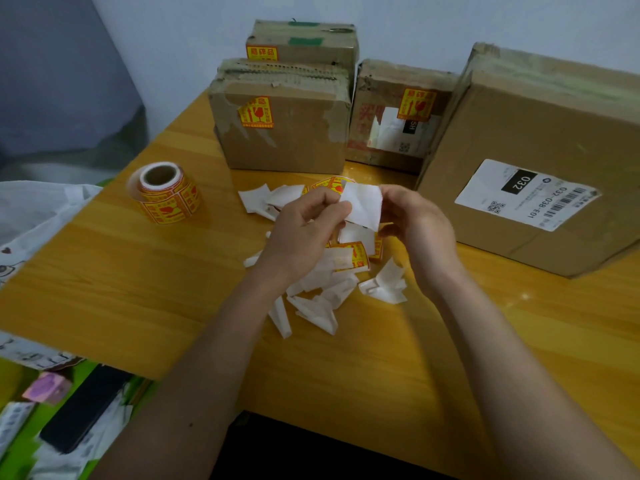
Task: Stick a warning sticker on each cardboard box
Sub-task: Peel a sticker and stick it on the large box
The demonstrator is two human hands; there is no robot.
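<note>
Both hands meet above the table's middle on one sticker [363, 204], whose white backing faces me. My left hand [304, 230] pinches its left edge and my right hand [415, 220] grips its right side. Three cardboard boxes at the back carry yellow-and-red warning stickers: the front one [280, 143], the one behind it [304, 43] and the middle one [391, 112]. The large box [540, 133] at the right shows only a white shipping label [526, 195]. The sticker roll [166, 192] stands at the left.
Several peeled white backing scraps [318, 306] and loose stickers [353, 254] litter the wooden table [138, 289] under my hands. A white plastic bag [31, 216] lies over the left edge. Off the table, lower left, sit a dark object [83, 407] and clutter.
</note>
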